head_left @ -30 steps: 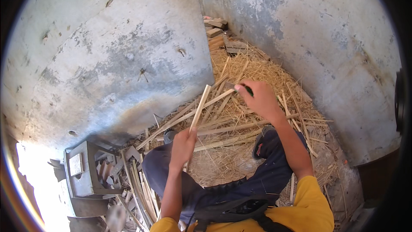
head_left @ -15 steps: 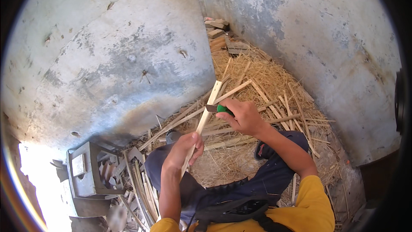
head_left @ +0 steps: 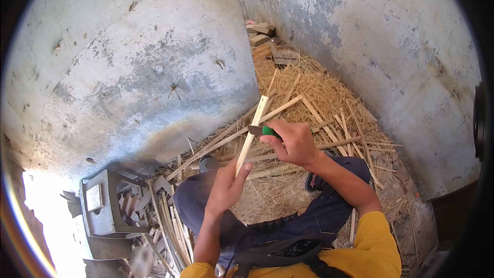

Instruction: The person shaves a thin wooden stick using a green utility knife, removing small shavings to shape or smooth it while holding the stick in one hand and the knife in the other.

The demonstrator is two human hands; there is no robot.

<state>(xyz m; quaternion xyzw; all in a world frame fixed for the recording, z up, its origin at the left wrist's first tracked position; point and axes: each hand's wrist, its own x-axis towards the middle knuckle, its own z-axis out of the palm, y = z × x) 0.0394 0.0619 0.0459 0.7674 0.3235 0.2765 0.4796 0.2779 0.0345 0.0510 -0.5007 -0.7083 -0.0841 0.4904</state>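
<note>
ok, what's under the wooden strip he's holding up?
Below the wooden strip, held by the left hand, lie straw and shavings and loose sticks. The right hand sets a green-handled knife against it. The hands and knees hide the floor beneath.

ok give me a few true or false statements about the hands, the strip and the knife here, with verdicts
1. The left hand holds a pale wooden strip by its lower end. True.
2. The right hand holds a red-handled saw. False: it is a green-handled knife.
3. The blade meets the strip above the left hand's grip. True.
4. The floor is bare tile. False: straw and shavings cover it.
5. The strip lies flat on the ground. False: it is held up, slanting.
</note>
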